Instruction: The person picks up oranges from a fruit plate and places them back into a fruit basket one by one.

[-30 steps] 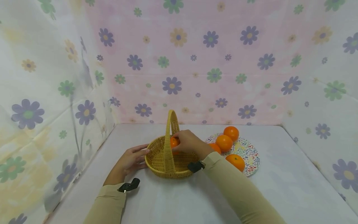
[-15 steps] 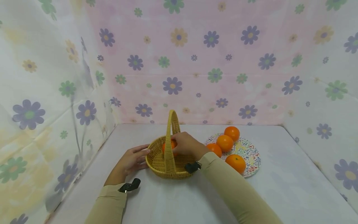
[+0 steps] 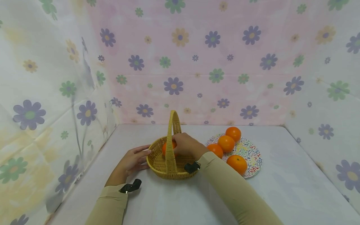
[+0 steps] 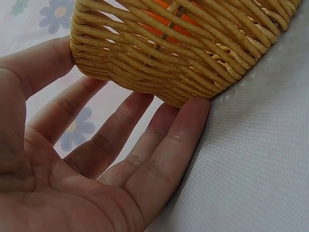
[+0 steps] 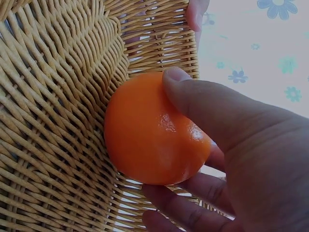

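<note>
A yellow wicker basket [image 3: 160, 173] with a tall arched handle [image 3: 170, 156] stands on the table. My right hand [image 3: 187, 145] reaches inside it and holds an orange [image 5: 154, 133] with thumb on top and fingers around the lower side. That fruit lies against the basket's woven inner surface. In the head view the handle partly hides it. My left hand [image 4: 106, 140] is at the basket's left side, its fairly straight, spread fingers touching the outer wall. Some orange colour shows through the weave in the left wrist view.
Right of the basket, a round plate [image 3: 254, 159] with colourful speckles bears several oranges [image 3: 226, 143]. One orange [image 3: 237, 164] sits near its front edge. A flowered cloth [image 3: 197, 78] encloses the white table [image 3: 289, 175] at the back and sides.
My right hand has moved slightly left inside the basket with the orange, which now sits behind the handle. The left hand keeps its place at the basket's side.
</note>
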Demonstrator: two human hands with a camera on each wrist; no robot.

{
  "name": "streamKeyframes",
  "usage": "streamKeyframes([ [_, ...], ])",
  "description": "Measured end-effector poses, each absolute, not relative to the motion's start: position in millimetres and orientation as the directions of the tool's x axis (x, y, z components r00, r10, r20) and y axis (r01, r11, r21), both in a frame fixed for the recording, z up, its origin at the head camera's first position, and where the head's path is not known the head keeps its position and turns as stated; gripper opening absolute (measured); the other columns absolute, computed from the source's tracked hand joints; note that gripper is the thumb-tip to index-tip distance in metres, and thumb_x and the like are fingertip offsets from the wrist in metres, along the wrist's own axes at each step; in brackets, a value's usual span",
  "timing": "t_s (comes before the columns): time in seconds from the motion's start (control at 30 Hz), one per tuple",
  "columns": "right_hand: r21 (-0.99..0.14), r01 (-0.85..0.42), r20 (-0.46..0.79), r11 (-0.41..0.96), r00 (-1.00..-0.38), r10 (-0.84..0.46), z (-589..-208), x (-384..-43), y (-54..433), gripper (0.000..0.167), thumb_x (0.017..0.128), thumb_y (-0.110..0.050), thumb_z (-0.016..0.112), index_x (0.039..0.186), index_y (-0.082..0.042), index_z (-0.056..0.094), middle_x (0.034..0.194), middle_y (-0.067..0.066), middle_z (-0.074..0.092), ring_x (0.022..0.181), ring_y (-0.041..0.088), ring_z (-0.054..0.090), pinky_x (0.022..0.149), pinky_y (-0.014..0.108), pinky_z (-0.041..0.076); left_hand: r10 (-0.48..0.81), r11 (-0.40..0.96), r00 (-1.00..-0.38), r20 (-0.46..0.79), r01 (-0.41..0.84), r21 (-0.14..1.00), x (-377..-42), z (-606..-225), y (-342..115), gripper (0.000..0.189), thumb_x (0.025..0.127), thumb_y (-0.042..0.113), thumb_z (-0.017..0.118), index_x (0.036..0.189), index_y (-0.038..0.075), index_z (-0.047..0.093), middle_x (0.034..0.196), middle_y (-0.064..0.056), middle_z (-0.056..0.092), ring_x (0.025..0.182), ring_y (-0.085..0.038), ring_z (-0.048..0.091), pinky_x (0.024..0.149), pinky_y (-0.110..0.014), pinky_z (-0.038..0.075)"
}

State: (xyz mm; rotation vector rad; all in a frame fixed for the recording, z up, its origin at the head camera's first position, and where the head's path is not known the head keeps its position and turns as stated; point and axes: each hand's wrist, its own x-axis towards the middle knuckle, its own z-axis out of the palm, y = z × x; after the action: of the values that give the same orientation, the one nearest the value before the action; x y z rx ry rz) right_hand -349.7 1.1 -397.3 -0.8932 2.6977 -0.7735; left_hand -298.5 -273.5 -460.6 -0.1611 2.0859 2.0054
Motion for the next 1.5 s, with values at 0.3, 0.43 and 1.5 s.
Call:
streamKeyframes([
  [0.3,-0.561,-0.485,-0.011,0.670,-0.806,-0.592,-399.5,-348.5,7.9,0.050,0.083,-0.048,0.086,0.126,-0.029,0.069,0.112,-0.010,0.071,0.100,0.012,0.063,0.090,0.031,0.056,0.099,0.055,-0.964,-0.247,-0.243,0.969,-297.9,-458.6,-273.5,0.064,0.094,0.034,0.077,0.151,0.016,0.054,0.149,-0.015,0.058,0.115,-0.025,0.071,0.092,-0.052,0.061],
  [0.43,-0.564,-0.475,-0.016,0.675,-0.812,-0.584,-397.9,-348.1,13.0,0.052,0.085,-0.044,0.085,0.133,-0.031,0.067,0.128,-0.006,0.070,0.113,0.015,0.061,0.102,0.038,0.054,0.096,0.051,-0.964,-0.248,-0.244,0.969,-297.8,-459.1,-273.7,0.063,0.095,0.034,0.076,0.152,0.016,0.054,0.150,-0.015,0.057,0.116,-0.024,0.071,0.092,-0.052,0.061],
  [1.5,-0.402,-0.521,0.119,0.752,-0.845,-0.522,-372.1,-321.8,101.5,0.052,0.088,-0.037,0.084,0.130,-0.010,0.069,0.131,0.009,0.069,0.120,0.031,0.064,0.103,0.050,0.055,0.104,0.024,-0.960,-0.260,-0.258,0.966,-298.9,-460.5,-274.3,0.064,0.096,0.033,0.075,0.153,0.016,0.052,0.151,-0.015,0.057,0.121,-0.027,0.069,0.093,-0.052,0.060],
])
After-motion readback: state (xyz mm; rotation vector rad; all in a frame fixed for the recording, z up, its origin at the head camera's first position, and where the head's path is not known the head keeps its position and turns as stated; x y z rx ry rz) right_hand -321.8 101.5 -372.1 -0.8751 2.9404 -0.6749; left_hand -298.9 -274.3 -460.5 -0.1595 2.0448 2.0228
